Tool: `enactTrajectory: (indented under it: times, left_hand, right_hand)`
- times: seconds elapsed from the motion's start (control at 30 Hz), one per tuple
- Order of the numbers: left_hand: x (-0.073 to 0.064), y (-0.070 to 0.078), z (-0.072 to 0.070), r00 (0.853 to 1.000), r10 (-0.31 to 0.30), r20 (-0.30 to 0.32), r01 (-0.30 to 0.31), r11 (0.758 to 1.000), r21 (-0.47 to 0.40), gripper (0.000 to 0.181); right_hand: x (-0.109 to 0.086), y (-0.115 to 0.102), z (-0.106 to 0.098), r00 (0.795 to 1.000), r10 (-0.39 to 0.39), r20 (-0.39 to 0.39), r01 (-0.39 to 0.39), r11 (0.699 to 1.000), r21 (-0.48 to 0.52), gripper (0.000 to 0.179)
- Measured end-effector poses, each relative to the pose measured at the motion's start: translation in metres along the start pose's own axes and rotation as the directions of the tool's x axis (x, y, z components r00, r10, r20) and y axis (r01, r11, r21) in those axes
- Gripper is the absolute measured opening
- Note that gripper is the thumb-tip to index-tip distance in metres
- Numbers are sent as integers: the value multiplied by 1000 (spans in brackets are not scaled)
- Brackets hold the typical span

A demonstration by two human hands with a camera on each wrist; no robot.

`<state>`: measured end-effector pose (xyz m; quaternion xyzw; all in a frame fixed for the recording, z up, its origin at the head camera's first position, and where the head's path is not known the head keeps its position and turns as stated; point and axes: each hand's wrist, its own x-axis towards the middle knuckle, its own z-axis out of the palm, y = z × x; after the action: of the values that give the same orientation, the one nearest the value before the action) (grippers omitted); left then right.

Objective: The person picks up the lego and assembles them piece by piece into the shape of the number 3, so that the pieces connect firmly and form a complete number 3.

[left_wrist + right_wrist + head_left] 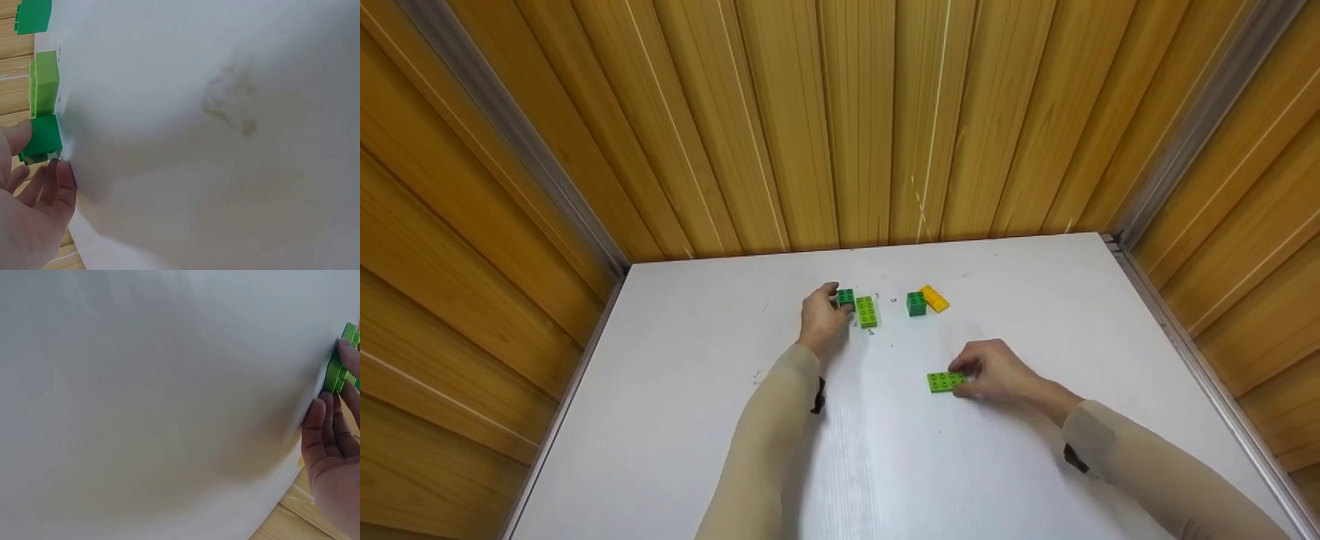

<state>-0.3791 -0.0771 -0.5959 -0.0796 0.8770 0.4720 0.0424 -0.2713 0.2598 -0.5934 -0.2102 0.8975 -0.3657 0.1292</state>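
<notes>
My left hand (pixel 823 318) is at a dark green block (pixel 846 298) near the back of the table, thumb on one side and fingers on the other. The left wrist view shows the thumb against that block (pixel 45 136) and fingertips at its opposite side. Right beside it lies a lime green brick (pixel 867 312), longer and studded. Closer to the front, my right hand (pixel 994 369) pinches a flat lime green plate (pixel 942 382) by its right end, thumb on the near edge. In the right wrist view, fingers partly cover this plate (pixel 334 371).
Another dark green block (pixel 916 304) stands right of the lime brick, with a flat yellow-orange plate (pixel 935 298) against it. The white table (pixel 697 420) is bounded by wood-look panels (pixel 855 127) at the back and sides.
</notes>
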Motion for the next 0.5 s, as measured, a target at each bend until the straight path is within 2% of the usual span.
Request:
enactTrajectory:
  times: [0.2, 0.5]
  left_hand:
    - [-2, 0, 2, 1000, 13, -9, -13, 1000, 14, 60]
    - [-4, -3, 6, 998, 52, -40, -50, 998, 46, 53]
  right_hand:
    - [2, -2, 1, 999, 35, -7, -35, 999, -14, 32]
    - [2, -4, 0, 999, 40, -4, -40, 999, -29, 33]
